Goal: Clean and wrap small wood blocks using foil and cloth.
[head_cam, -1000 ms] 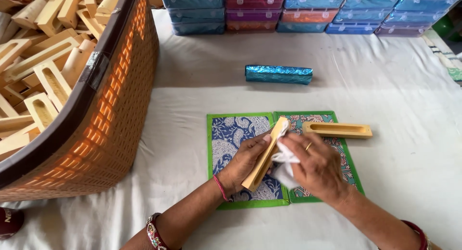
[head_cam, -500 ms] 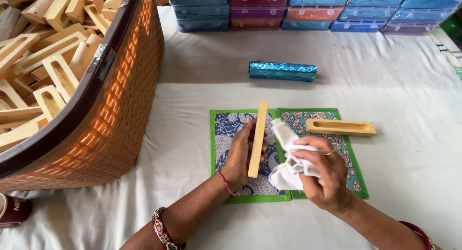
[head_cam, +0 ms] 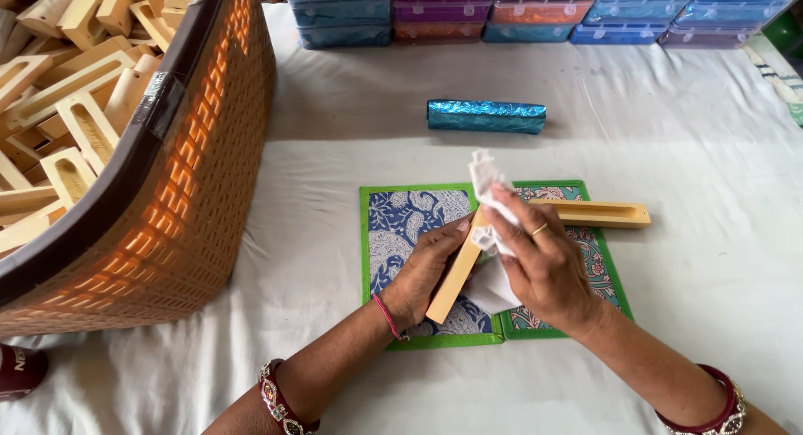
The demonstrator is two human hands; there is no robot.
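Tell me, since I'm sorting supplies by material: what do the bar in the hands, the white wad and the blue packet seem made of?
The bar looks like pale unfinished wood: matte, tan, square-edged. The white wad in the right hand seems soft cloth or tissue, crumpled and limp; which one is unclear. The blue packet looks wrapped in metallic foil: shiny, crinkled glints.

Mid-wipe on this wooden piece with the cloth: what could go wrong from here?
1. The left hand grips the wooden piece only near its lower half while the right hand rubs it with the white cloth; it could slip onto the patterned mat.
2. The loose cloth might snag the slotted piece lying close by and drag it.
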